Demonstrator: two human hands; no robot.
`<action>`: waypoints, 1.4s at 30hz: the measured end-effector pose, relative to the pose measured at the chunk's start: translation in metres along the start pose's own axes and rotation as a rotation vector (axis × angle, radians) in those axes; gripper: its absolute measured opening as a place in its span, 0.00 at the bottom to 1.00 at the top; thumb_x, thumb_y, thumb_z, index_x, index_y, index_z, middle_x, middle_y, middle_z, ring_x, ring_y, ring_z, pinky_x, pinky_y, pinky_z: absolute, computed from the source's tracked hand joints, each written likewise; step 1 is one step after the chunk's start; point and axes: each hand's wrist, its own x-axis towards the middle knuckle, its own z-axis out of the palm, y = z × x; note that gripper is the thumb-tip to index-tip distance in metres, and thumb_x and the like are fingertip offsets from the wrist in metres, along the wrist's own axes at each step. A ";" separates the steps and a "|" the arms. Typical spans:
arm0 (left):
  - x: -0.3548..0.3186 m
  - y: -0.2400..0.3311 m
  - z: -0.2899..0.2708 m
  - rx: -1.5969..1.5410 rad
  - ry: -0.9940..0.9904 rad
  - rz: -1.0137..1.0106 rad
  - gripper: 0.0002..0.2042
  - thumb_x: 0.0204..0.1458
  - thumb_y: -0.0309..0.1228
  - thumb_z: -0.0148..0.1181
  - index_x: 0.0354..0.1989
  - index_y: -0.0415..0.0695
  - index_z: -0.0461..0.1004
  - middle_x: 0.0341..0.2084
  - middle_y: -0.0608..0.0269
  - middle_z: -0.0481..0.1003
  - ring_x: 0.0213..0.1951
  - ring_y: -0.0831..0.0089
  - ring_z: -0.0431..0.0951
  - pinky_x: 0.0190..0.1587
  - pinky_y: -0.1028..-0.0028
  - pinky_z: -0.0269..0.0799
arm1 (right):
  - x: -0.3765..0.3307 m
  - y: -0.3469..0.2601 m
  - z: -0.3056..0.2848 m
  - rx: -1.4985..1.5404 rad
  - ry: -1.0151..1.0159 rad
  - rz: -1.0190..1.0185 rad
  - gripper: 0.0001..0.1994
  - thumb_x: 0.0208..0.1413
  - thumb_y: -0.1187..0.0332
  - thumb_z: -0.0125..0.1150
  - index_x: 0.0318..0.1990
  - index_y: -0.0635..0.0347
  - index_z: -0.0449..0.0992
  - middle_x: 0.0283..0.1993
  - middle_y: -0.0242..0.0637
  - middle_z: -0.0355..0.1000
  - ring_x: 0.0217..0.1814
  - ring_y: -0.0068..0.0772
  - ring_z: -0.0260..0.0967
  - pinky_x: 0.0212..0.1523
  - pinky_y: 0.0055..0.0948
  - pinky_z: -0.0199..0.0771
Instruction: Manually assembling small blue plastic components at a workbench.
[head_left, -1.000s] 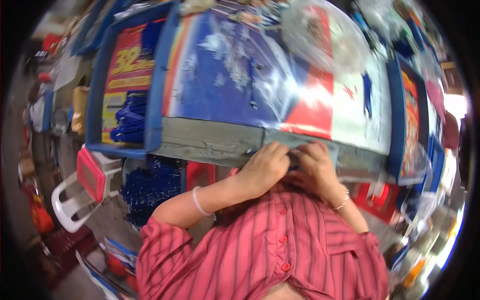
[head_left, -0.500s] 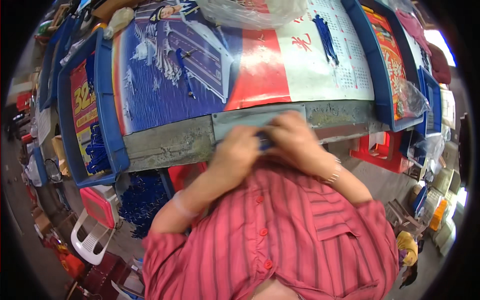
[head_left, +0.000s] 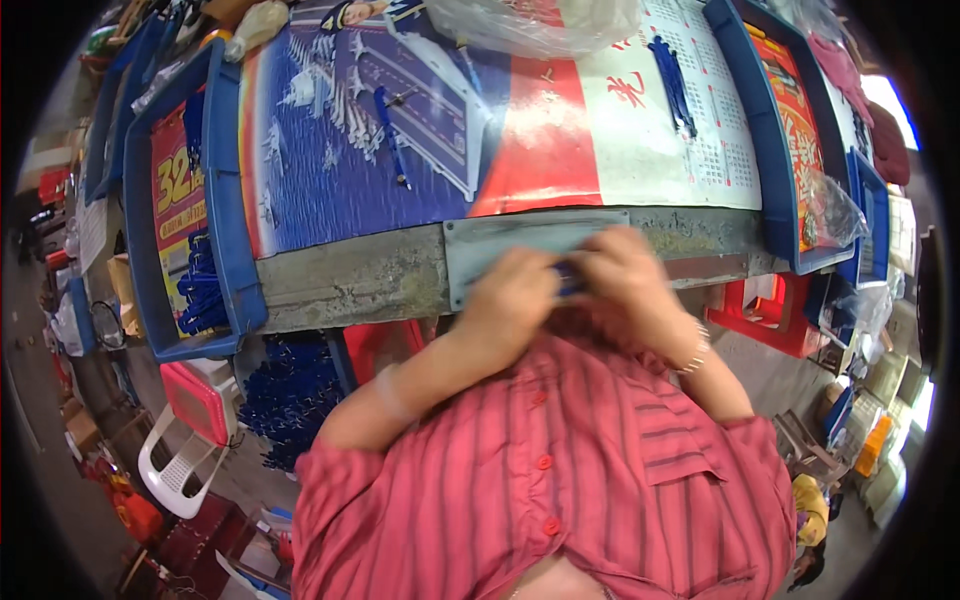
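- Grey concrete edge of the table (head_left: 350, 285) runs from 9 to 3 o'clock across mid-frame; a flat grey plate (head_left: 500, 245) is fixed to its front face, just above the hands.
- Table top covered by a printed blue, red and white poster sheet (head_left: 520, 140); blue trays (head_left: 225, 200) hem it in at 9 and 2 o'clock, loose blue pieces inside the left one.
- Open room is tight: hands work in the narrow gap between table edge and the striped red shirt (head_left: 560, 480).
- Left hand (head_left: 510, 300) curled nearly closed, fingertips pinching a small dark blue object (head_left: 567, 280) at frame centre.
- Right hand (head_left: 625, 275) also curled, fingers meeting the same object from the 3 o'clock side; motion blur hides the exact grip.
- Bracelet (head_left: 692, 352) on right wrist.
- White plastic chair (head_left: 175, 465) at 8 o'clock, red crate (head_left: 760, 310) at 3 o'clock below the table.
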 end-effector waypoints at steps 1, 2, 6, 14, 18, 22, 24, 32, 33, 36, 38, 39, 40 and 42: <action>0.017 0.008 0.015 -0.046 0.007 0.020 0.03 0.41 0.26 0.50 0.23 0.40 0.66 0.29 0.54 0.68 0.35 0.59 0.69 0.39 0.67 0.68 | -0.014 0.004 -0.014 -0.047 0.013 0.075 0.22 0.32 0.67 0.70 0.40 0.61 0.74 0.37 0.40 0.68 0.41 0.45 0.65 0.43 0.39 0.65; 0.030 0.010 0.022 -0.128 -0.048 0.051 0.09 0.39 0.26 0.60 0.27 0.37 0.68 0.35 0.51 0.70 0.38 0.55 0.70 0.41 0.64 0.67 | -0.023 0.010 -0.024 -0.069 0.024 0.108 0.22 0.33 0.67 0.70 0.41 0.61 0.74 0.37 0.40 0.68 0.40 0.45 0.65 0.44 0.38 0.65; 0.002 -0.014 -0.014 0.065 -0.053 0.012 0.05 0.41 0.26 0.55 0.25 0.39 0.68 0.30 0.53 0.69 0.35 0.57 0.69 0.38 0.66 0.68 | 0.009 -0.004 0.014 0.016 0.053 0.024 0.20 0.33 0.67 0.69 0.38 0.60 0.73 0.37 0.40 0.67 0.41 0.44 0.65 0.46 0.38 0.64; 0.005 -0.003 -0.003 -0.025 0.011 -0.020 0.04 0.42 0.26 0.54 0.25 0.39 0.66 0.29 0.52 0.69 0.35 0.55 0.69 0.37 0.63 0.66 | 0.005 0.003 0.000 0.004 -0.028 -0.011 0.19 0.36 0.62 0.67 0.37 0.60 0.73 0.36 0.39 0.67 0.40 0.45 0.64 0.44 0.38 0.64; 0.029 0.006 0.010 -0.104 -0.037 0.023 0.03 0.43 0.25 0.51 0.24 0.40 0.66 0.27 0.53 0.67 0.34 0.57 0.68 0.38 0.65 0.66 | -0.014 0.012 -0.012 -0.035 -0.001 0.100 0.18 0.34 0.66 0.69 0.35 0.60 0.73 0.35 0.39 0.67 0.40 0.44 0.64 0.44 0.39 0.64; -0.014 -0.023 -0.051 0.072 -0.021 -0.109 0.06 0.39 0.23 0.56 0.26 0.39 0.68 0.28 0.53 0.69 0.33 0.56 0.69 0.36 0.63 0.67 | 0.049 -0.013 0.039 0.119 0.013 -0.108 0.15 0.36 0.65 0.67 0.29 0.59 0.68 0.32 0.39 0.63 0.38 0.42 0.63 0.41 0.37 0.62; -0.024 -0.026 -0.061 0.059 -0.005 -0.179 0.06 0.38 0.22 0.57 0.27 0.38 0.69 0.28 0.53 0.69 0.33 0.56 0.69 0.35 0.62 0.67 | 0.063 -0.024 0.046 0.094 -0.004 -0.143 0.14 0.35 0.64 0.67 0.28 0.59 0.68 0.30 0.39 0.63 0.37 0.41 0.63 0.41 0.37 0.62; 0.037 0.004 0.019 -0.158 -0.017 0.074 0.03 0.43 0.26 0.52 0.24 0.40 0.66 0.26 0.55 0.66 0.34 0.59 0.68 0.38 0.65 0.67 | -0.016 0.005 -0.022 -0.122 0.019 0.173 0.18 0.32 0.67 0.71 0.34 0.60 0.74 0.34 0.37 0.68 0.38 0.42 0.65 0.41 0.36 0.63; 0.027 -0.004 0.008 -0.138 -0.031 0.071 0.05 0.42 0.25 0.55 0.24 0.40 0.65 0.26 0.54 0.66 0.33 0.58 0.68 0.37 0.65 0.67 | -0.005 0.004 -0.010 -0.091 0.007 0.114 0.17 0.32 0.68 0.70 0.34 0.60 0.73 0.33 0.38 0.68 0.38 0.43 0.65 0.42 0.37 0.63; -0.010 -0.026 -0.049 0.013 -0.038 -0.126 0.04 0.43 0.25 0.53 0.24 0.39 0.66 0.26 0.54 0.67 0.33 0.57 0.68 0.36 0.64 0.67 | 0.048 -0.017 0.026 0.067 -0.026 -0.066 0.15 0.34 0.68 0.67 0.31 0.60 0.69 0.33 0.39 0.64 0.39 0.43 0.62 0.42 0.38 0.61; -0.020 -0.032 -0.059 0.029 -0.010 -0.166 0.04 0.42 0.24 0.54 0.24 0.38 0.66 0.26 0.53 0.67 0.33 0.56 0.68 0.36 0.63 0.66 | 0.067 -0.025 0.040 0.090 -0.072 -0.118 0.14 0.35 0.68 0.66 0.30 0.59 0.69 0.33 0.39 0.64 0.38 0.43 0.62 0.42 0.37 0.61; -0.022 -0.031 -0.054 0.042 -0.019 -0.150 0.04 0.42 0.24 0.55 0.24 0.38 0.66 0.26 0.53 0.67 0.32 0.56 0.68 0.35 0.62 0.66 | 0.068 -0.028 0.040 0.076 -0.086 -0.136 0.14 0.36 0.69 0.66 0.31 0.59 0.69 0.33 0.39 0.64 0.38 0.43 0.62 0.42 0.37 0.61; -0.022 -0.030 -0.051 0.065 -0.020 -0.144 0.05 0.41 0.24 0.55 0.25 0.38 0.66 0.25 0.53 0.67 0.31 0.55 0.68 0.35 0.62 0.66 | 0.059 -0.026 0.033 0.049 -0.071 -0.092 0.14 0.35 0.69 0.67 0.31 0.59 0.70 0.33 0.39 0.65 0.38 0.43 0.62 0.42 0.37 0.62; 0.000 -0.015 -0.019 0.008 -0.032 -0.058 0.03 0.43 0.27 0.51 0.24 0.40 0.66 0.25 0.54 0.66 0.34 0.57 0.68 0.37 0.64 0.66 | 0.028 -0.009 0.008 -0.031 -0.047 -0.004 0.13 0.35 0.69 0.67 0.31 0.59 0.71 0.32 0.38 0.65 0.38 0.42 0.63 0.42 0.37 0.62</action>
